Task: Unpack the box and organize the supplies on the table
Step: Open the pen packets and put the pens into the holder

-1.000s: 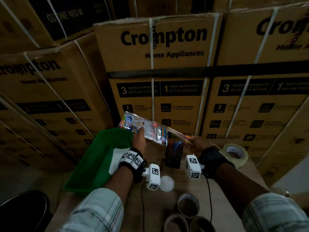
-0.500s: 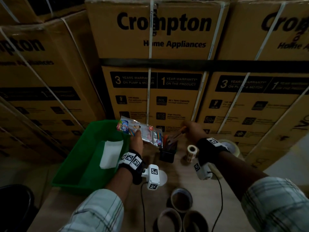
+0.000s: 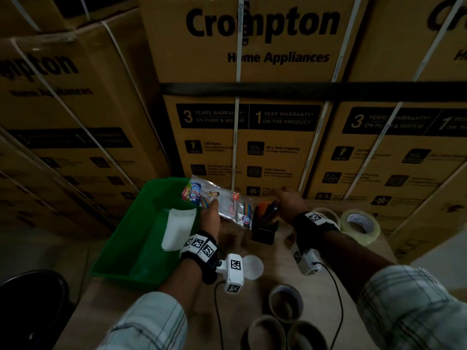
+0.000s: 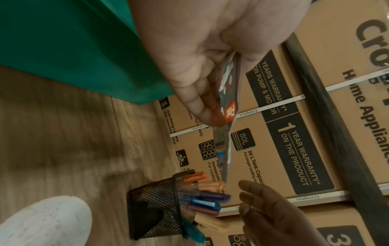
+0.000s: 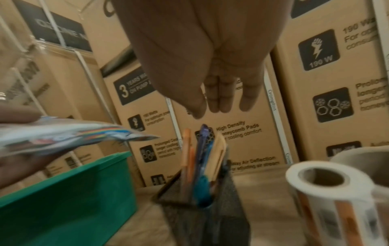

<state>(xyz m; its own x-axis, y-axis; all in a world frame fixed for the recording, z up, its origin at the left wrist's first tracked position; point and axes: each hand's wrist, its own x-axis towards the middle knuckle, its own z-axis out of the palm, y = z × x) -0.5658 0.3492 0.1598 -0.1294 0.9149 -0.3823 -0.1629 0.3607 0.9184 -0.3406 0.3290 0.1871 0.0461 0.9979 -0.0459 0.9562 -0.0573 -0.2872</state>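
Left hand (image 3: 211, 218) pinches a clear printed packet (image 3: 222, 202) above the green bin's (image 3: 121, 238) edge; right hand (image 3: 288, 205), fingers loose and empty, hovers over the mesh pen holder (image 3: 264, 229) on the table (image 3: 255, 251).

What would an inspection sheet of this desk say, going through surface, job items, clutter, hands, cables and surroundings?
Surface: wooden table.
Job's things: green bin holding a white packet; mesh pen holder with pens; plastic pen pack; label roll.
Clutter: clear tape roll; brown tape rolls.
Hands: left hand pinches the pen pack; right hand hovers open above the holder.
Cables: black cable from the right wrist.
Surroundings: stacked Crompton cartons.
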